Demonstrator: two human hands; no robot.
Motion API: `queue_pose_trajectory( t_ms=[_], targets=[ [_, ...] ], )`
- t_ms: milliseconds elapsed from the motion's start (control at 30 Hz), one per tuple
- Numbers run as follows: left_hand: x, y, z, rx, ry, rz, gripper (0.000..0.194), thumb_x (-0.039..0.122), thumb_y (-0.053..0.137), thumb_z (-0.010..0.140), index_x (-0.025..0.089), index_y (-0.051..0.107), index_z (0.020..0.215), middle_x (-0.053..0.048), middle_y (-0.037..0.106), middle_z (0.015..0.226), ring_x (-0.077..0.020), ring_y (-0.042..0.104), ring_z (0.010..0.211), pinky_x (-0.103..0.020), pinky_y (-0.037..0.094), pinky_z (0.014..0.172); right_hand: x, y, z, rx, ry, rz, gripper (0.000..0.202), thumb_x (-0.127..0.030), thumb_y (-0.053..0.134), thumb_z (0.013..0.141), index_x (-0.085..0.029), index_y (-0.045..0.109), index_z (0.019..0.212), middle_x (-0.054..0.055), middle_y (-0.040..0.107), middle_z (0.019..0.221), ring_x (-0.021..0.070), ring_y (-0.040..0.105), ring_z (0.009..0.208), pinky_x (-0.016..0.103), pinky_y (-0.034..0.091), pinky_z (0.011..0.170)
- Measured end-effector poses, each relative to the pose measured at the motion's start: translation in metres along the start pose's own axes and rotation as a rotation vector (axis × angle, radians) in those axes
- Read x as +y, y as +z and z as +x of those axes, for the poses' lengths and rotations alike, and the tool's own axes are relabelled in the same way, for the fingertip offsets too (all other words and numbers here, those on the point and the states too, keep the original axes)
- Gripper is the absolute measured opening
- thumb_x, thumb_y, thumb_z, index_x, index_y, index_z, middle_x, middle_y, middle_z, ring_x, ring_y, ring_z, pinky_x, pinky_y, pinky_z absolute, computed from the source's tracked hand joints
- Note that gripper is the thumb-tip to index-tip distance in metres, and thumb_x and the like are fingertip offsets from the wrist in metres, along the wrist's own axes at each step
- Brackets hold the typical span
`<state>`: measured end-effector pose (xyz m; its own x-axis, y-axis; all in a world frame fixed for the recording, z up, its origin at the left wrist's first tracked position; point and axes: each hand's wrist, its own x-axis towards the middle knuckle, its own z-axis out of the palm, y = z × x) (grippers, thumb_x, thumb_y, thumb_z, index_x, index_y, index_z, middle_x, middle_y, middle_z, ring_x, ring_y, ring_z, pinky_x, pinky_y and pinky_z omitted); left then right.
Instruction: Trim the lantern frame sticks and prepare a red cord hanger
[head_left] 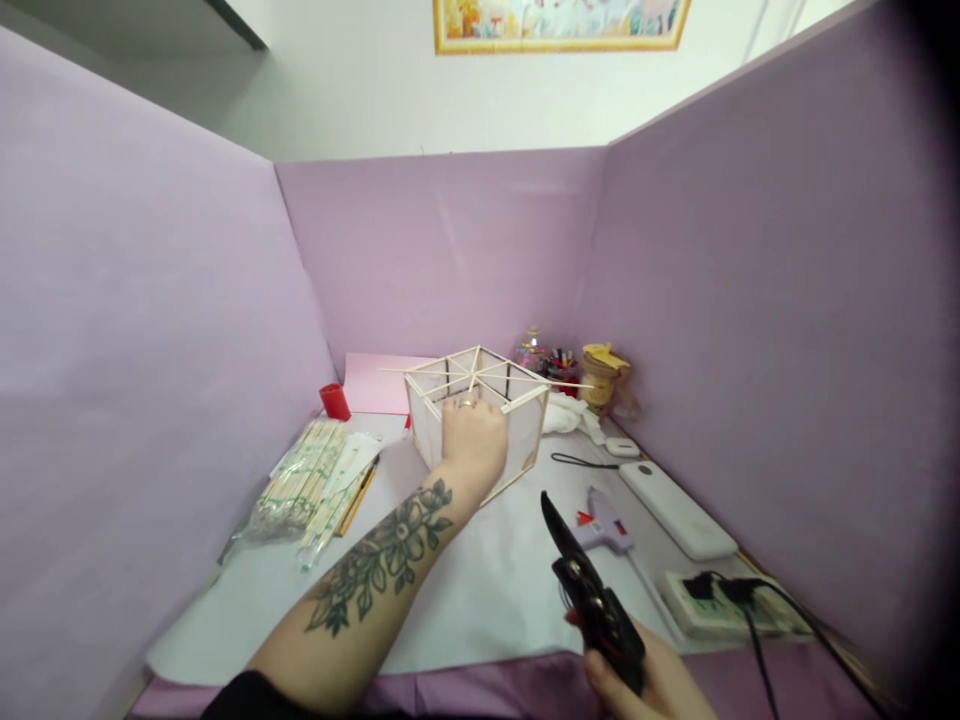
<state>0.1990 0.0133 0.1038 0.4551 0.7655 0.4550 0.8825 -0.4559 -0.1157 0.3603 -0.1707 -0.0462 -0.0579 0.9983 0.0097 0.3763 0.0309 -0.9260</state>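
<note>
Fingers of the left hand [474,440] curl at the near side of the frame [523,430], tips hidden, so whether they grip it cannot be told. Right of them and nearer the person, the right hand [651,675] grips the cutters [594,598]. Steady work calls for bracing the frame without squeezing, keeping the cutters clear of the sticks [571,385] jutting beyond the left fingers.

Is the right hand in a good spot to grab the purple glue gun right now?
Not quite, probably: the right hand grips black cutters, though the purple glue gun lies close by, apparently with nothing on top.
</note>
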Motion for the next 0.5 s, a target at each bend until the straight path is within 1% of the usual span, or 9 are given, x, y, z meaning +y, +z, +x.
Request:
queue_pose_trajectory(
  t_ms=[33, 100, 167, 200, 267, 333, 367, 433, 500],
  targets=[
    [-0.004, 0.001, 0.001, -0.006, 0.002, -0.005, 0.019, 0.016, 0.053, 0.09, 0.01, 0.071, 0.091, -0.015, 0.071, 0.092, -0.0327, 0.06, 0.099, -0.047, 0.041, 0.084, -0.002, -0.001, 0.0, 0.037, 0.0, 0.005, 0.05, -0.061, 0.048, 0.086, -0.018, 0.06, 0.107, 0.0, 0.056, 0.064, 0.0177, 0.055, 0.054, 0.029, 0.046, 0.053],
    [-0.016, 0.0, 0.0, -0.015, 0.002, -0.021, 0.018, 0.015, 0.053, 0.089, 0.012, 0.071, 0.09, -0.014, 0.072, 0.092, -0.0319, 0.061, 0.098, -0.045, 0.041, 0.082, -0.007, -0.005, -0.001, 0.168, 0.004, 0.002, 0.044, -0.058, 0.051, 0.086, -0.02, 0.054, 0.109, -0.001, 0.057, 0.066, 0.018, 0.056, 0.056, 0.029, 0.047, 0.057],
    [-0.033, -0.002, -0.006, -0.023, -0.005, -0.042, 0.017, 0.017, 0.055, 0.088, 0.015, 0.072, 0.088, -0.011, 0.072, 0.092, -0.0312, 0.061, 0.097, -0.044, 0.042, 0.08, -0.015, -0.01, -0.001, 0.292, 0.042, 0.016, 0.038, -0.056, 0.056, 0.085, -0.022, 0.051, 0.101, -0.001, 0.058, 0.066, 0.0184, 0.058, 0.06, 0.03, 0.047, 0.062],
    [-0.041, -0.004, -0.01, -0.028, -0.01, -0.053, 0.017, 0.018, 0.055, 0.088, 0.017, 0.072, 0.088, -0.009, 0.073, 0.091, -0.0307, 0.061, 0.097, -0.043, 0.042, 0.079, -0.019, -0.012, -0.002, 0.313, 0.075, 0.054, 0.037, -0.056, 0.057, 0.084, -0.022, 0.051, 0.095, -0.001, 0.058, 0.064, 0.0184, 0.058, 0.06, 0.03, 0.046, 0.062],
    [-0.059, -0.004, -0.017, -0.035, -0.025, -0.069, 0.018, 0.019, 0.055, 0.089, 0.02, 0.073, 0.09, -0.007, 0.073, 0.091, -0.0297, 0.06, 0.096, -0.041, 0.043, 0.079, -0.025, -0.017, -0.005, 0.24, 0.145, 0.217, 0.043, -0.063, 0.06, 0.08, -0.021, 0.054, 0.089, -0.001, 0.057, 0.057, 0.0174, 0.055, 0.055, 0.029, 0.043, 0.057],
    [-0.077, -0.002, -0.024, -0.026, -0.027, -0.12, 0.02, 0.019, 0.054, 0.089, 0.02, 0.073, 0.094, -0.007, 0.071, 0.095, -0.028, 0.059, 0.096, -0.039, 0.045, 0.08, -0.03, -0.021, -0.011, 0.123, 0.175, 0.406, 0.057, -0.072, 0.062, 0.073, -0.018, 0.059, 0.091, 0.0, 0.057, 0.053, 0.0162, 0.052, 0.049, 0.028, 0.038, 0.051],
    [-0.085, -0.001, -0.027, -0.011, -0.016, -0.155, 0.02, 0.018, 0.054, 0.089, 0.02, 0.074, 0.095, -0.008, 0.07, 0.097, -0.0272, 0.058, 0.096, -0.038, 0.045, 0.082, -0.032, -0.024, -0.014, 0.101, 0.164, 0.46, 0.062, -0.074, 0.063, 0.07, -0.017, 0.061, 0.093, 0.0, 0.057, 0.053, 0.0157, 0.052, 0.048, 0.028, 0.037, 0.05],
    [-0.103, 0.003, -0.03, 0.032, 0.025, -0.209, 0.02, 0.019, 0.055, 0.089, 0.02, 0.074, 0.096, -0.009, 0.067, 0.102, -0.027, 0.056, 0.099, -0.039, 0.045, 0.085, -0.037, -0.03, -0.019, 0.148, 0.105, 0.462, 0.063, -0.073, 0.068, 0.067, -0.017, 0.064, 0.096, 0.002, 0.058, 0.055, 0.0159, 0.052, 0.05, 0.028, 0.037, 0.051],
    [-0.121, 0.006, -0.031, 0.075, 0.086, -0.211, 0.02, 0.021, 0.057, 0.089, 0.022, 0.075, 0.096, -0.01, 0.064, 0.104, -0.0286, 0.053, 0.103, -0.043, 0.044, 0.088, -0.044, -0.036, -0.02, 0.233, 0.062, 0.42, 0.056, -0.068, 0.071, 0.067, -0.017, 0.068, 0.092, 0.003, 0.059, 0.057, 0.0171, 0.054, 0.053, 0.029, 0.039, 0.053]
  ],
)
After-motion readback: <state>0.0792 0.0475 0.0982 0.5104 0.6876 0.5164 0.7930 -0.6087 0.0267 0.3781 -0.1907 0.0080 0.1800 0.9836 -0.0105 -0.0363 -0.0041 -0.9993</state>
